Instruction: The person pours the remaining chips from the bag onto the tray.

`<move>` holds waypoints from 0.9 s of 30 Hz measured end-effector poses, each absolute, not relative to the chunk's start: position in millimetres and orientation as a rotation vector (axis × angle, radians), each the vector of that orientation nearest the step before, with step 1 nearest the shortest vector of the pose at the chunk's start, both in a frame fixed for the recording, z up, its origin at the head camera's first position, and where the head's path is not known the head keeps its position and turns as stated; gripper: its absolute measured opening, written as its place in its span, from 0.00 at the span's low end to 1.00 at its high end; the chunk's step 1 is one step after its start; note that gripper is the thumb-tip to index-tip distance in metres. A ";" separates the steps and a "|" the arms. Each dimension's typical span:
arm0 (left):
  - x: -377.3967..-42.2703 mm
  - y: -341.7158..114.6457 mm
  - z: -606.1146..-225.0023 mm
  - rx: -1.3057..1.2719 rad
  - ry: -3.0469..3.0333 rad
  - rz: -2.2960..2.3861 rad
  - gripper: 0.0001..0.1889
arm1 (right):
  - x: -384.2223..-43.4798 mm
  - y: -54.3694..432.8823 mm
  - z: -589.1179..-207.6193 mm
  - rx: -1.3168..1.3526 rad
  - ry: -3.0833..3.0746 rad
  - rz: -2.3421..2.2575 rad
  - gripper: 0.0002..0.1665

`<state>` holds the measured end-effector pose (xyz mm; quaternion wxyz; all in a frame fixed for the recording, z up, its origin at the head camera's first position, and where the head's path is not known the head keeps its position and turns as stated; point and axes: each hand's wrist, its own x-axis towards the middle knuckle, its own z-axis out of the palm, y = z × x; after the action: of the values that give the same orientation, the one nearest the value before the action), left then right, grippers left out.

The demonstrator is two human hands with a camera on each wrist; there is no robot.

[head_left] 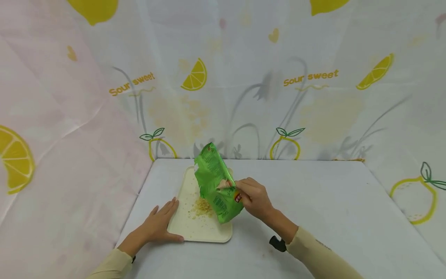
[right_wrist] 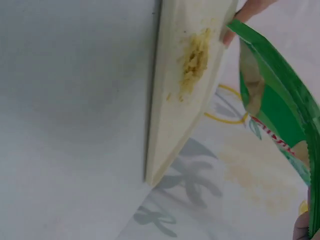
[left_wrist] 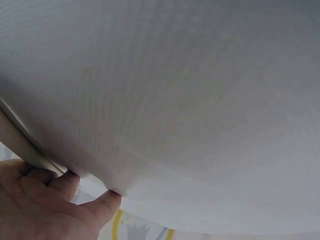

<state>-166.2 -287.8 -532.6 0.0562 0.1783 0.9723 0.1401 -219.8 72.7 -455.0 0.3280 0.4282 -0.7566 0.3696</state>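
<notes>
My right hand (head_left: 256, 197) pinches the edge of a green snack bag (head_left: 214, 178) and holds it tilted above a cream tray (head_left: 177, 228). A small heap of yellow crumbs (head_left: 203, 208) lies on the tray, partly behind the bag in the head view. The right wrist view shows the bag (right_wrist: 280, 107) beside the crumbs (right_wrist: 195, 60), its inside hidden. My left hand (head_left: 161, 221) rests at the tray's left edge with fingers spread, thumb along the near corner. In the left wrist view, the left hand's fingertips (left_wrist: 112, 197) press the white tabletop next to the tray's side.
The tray lies on a white-covered table (head_left: 313, 209), left of its middle. A few stray crumbs (head_left: 267, 254) dot the cover near the front. Behind and at both sides hangs a lemon-printed cloth (head_left: 223, 77).
</notes>
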 end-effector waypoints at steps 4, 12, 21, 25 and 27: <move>-165.1 -287.2 -533.6 0.537 2.919 0.428 0.71 | -218.7 72.9 -464.7 1.135 -2.028 0.920 0.16; -167.7 -287.6 -531.9 0.544 2.936 0.402 0.70 | -218.8 75.1 -465.9 1.115 -2.033 0.920 0.17; -166.3 -289.4 -531.6 0.548 2.938 0.407 0.70 | -213.8 69.4 -464.7 1.064 -1.998 1.018 0.18; -165.1 -289.6 -531.8 0.542 2.932 0.410 0.70 | -212.6 68.3 -473.9 1.096 -2.048 0.966 0.15; -164.8 -289.6 -531.4 0.547 2.933 0.418 0.70 | -212.1 68.5 -475.2 1.098 -2.052 0.978 0.15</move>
<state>-164.8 -289.6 -531.4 0.0645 0.1811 0.9715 0.1384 -212.1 68.5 -475.2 0.3039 0.4145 -0.7744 0.3690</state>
